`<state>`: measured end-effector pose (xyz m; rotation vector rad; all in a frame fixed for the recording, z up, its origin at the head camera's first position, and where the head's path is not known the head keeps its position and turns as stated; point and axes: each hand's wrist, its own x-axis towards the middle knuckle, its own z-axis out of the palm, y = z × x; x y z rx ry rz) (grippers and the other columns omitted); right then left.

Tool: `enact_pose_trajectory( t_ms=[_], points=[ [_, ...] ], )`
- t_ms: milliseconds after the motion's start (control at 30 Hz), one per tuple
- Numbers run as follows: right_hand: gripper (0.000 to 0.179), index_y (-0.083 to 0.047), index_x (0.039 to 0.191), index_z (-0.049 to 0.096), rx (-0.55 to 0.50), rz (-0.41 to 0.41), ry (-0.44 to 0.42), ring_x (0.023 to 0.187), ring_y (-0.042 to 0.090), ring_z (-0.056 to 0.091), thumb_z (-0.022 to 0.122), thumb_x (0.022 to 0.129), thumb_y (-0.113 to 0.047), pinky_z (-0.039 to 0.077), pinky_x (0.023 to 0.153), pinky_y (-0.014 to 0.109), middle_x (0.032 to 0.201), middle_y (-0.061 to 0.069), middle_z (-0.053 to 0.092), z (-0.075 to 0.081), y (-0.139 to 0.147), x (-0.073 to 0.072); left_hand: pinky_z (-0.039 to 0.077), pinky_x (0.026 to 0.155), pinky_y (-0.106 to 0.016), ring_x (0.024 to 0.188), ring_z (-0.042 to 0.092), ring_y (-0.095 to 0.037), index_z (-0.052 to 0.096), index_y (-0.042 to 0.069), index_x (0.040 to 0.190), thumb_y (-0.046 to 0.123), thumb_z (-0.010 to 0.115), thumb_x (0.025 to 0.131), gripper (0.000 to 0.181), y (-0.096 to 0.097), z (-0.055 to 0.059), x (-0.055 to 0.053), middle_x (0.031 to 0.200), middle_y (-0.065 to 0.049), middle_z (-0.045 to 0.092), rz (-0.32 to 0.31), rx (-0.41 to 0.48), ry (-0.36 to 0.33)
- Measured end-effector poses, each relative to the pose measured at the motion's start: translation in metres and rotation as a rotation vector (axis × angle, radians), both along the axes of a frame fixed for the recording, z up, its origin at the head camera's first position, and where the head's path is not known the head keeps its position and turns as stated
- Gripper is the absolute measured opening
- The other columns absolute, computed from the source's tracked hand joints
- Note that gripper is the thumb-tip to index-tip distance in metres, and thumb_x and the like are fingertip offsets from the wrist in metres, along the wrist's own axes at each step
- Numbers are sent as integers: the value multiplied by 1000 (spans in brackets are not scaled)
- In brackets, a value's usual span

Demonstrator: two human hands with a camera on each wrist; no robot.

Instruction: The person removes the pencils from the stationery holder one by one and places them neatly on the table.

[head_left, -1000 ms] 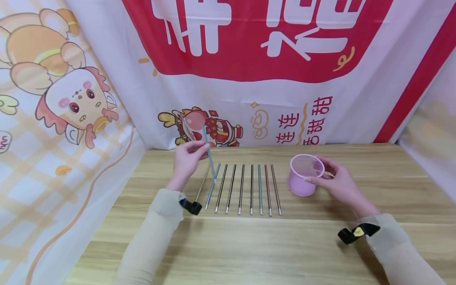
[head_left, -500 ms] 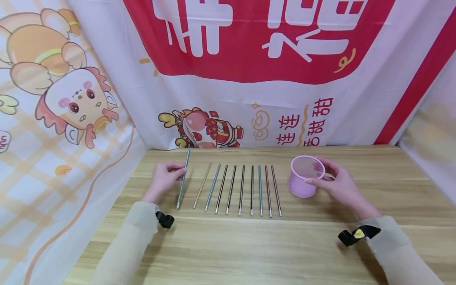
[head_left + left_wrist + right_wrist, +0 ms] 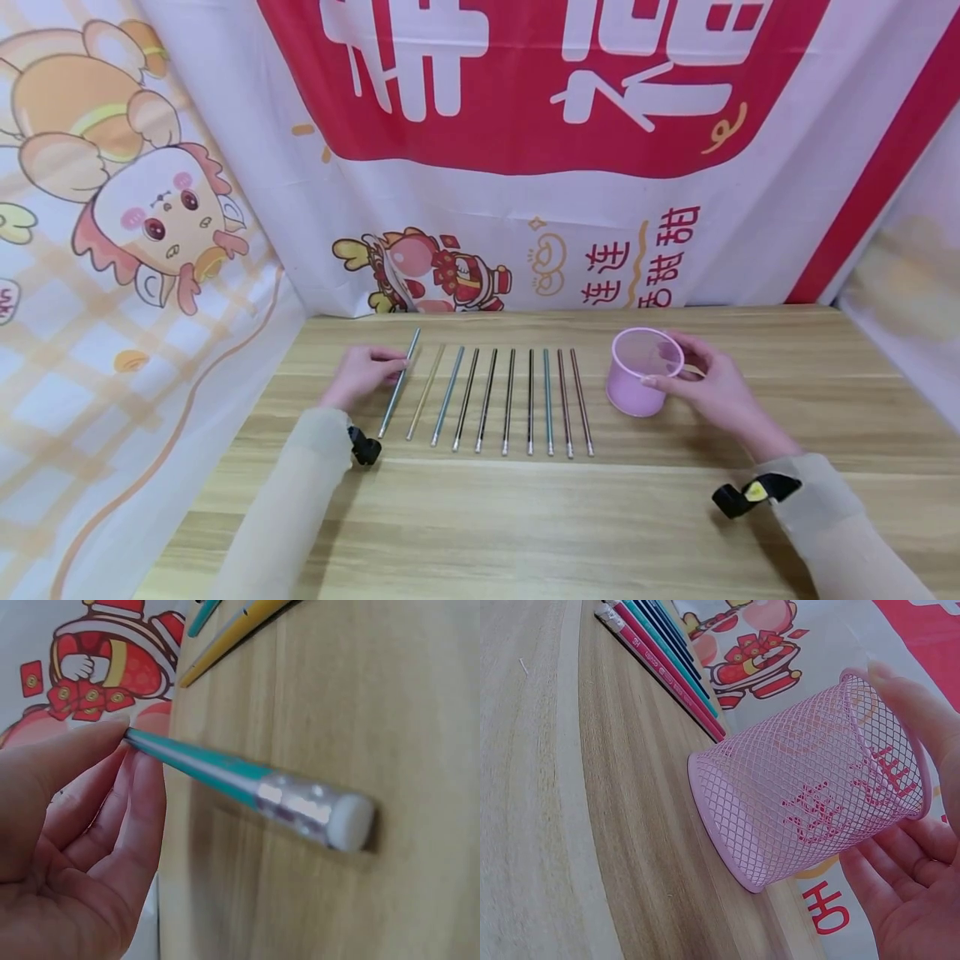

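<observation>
My left hand (image 3: pixel 365 372) pinches a teal pencil (image 3: pixel 400 385) between thumb and fingers at the left end of a row of pencils. In the left wrist view, its white eraser (image 3: pixel 351 822) and silver ferrule face the camera, low over the tabletop. A gold-yellow pencil (image 3: pixel 425 392) lies just right of it, then a blue one (image 3: pixel 447 396), several dark ones, another teal one (image 3: pixel 548 402) and two dark red ones. My right hand (image 3: pixel 712 385) holds a pink mesh pencil cup (image 3: pixel 635 395) by its rim; the cup stands upright, with no pencils in it.
The wooden table (image 3: pixel 525 525) reaches back to a white and red printed cloth (image 3: pixel 525 192) hanging behind it. Another printed cloth (image 3: pixel 150 208) hangs along the left side. The pencils lie side by side, erasers toward me, with small gaps between them.
My left hand carried the teal pencil from above the row leftward and down to the row's left end, then shifted it slightly right and tilted it lower. The right hand and cup stayed put.
</observation>
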<state>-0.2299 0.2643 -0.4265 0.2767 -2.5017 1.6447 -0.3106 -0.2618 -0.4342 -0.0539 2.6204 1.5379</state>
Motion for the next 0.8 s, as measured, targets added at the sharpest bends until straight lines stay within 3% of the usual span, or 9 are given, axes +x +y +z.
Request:
enact_pose_trajectory(
  t_ms=[300, 800],
  points=[
    [81, 1, 150, 43, 8, 2, -8, 127, 32, 50, 86, 86, -22, 48, 91, 10, 140, 22, 55, 2, -1, 1, 63, 73, -27, 77, 70, -15, 73, -5, 115, 12, 77, 93, 28, 4, -7, -9, 105, -17, 73, -20, 6, -57],
    [83, 3, 151, 40, 10, 1, -12, 129, 35, 50, 85, 86, -21, 48, 92, 9, 142, 23, 53, 3, -1, 2, 63, 69, -28, 75, 71, -15, 78, 2, 109, 13, 81, 90, 22, 11, -11, -17, 102, -13, 74, 21, -47, -83]
  ],
)
